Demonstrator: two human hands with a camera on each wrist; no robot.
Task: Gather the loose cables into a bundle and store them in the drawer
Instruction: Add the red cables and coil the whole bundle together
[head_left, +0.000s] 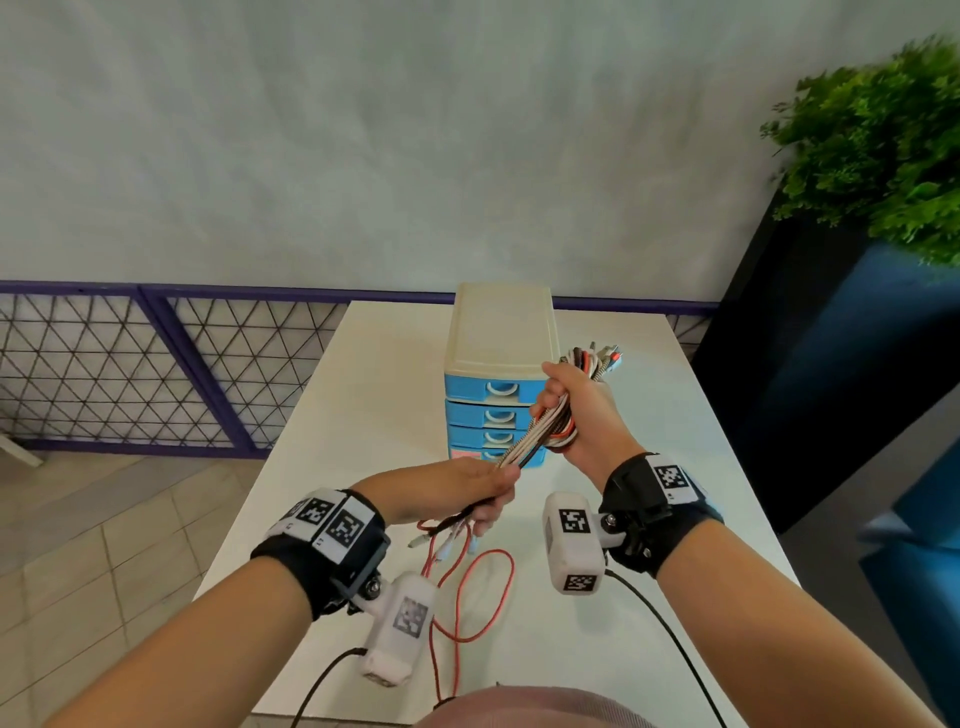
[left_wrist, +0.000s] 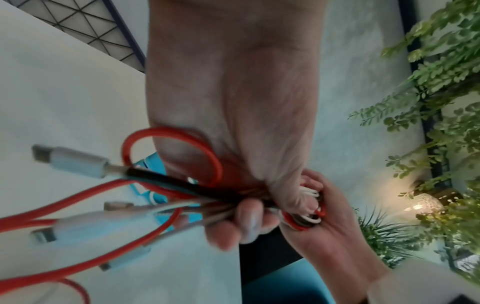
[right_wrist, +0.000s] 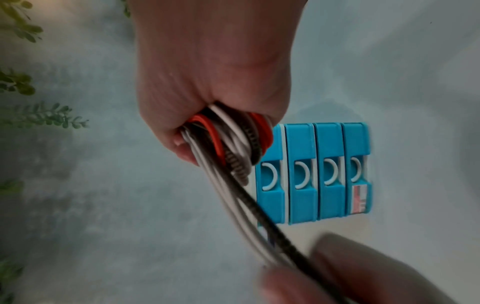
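Cables (head_left: 535, 434) first, since they are what I am working on: they run as one taut sheaf between my two hands, held up above the white surface (head_left: 363, 389). Behind them on that surface stands the drawer unit (head_left: 498, 374), cream on top with four blue drawers (right_wrist: 301, 172), and every one of them looks closed to me. My right hand (head_left: 576, 410) is the higher one, just in front of the unit's top corner; its fingers are curled tight round several coils of red, white and dark braided cord, with a tuft of plug ends sticking out above the fist. My left hand (head_left: 478, 486) sits lower and nearer to me, pinching the same sheaf further along, so the stretch between the hands is straight. Below that grip the ends are still loose: a red cable (head_left: 483, 597) trails in a long loop on the surface toward me, and a few pale connectors (left_wrist: 75, 162) dangle free. So I judge the gathering about half done. What is left is to wind in the hanging tails, open a drawer, and lay the bundle inside.
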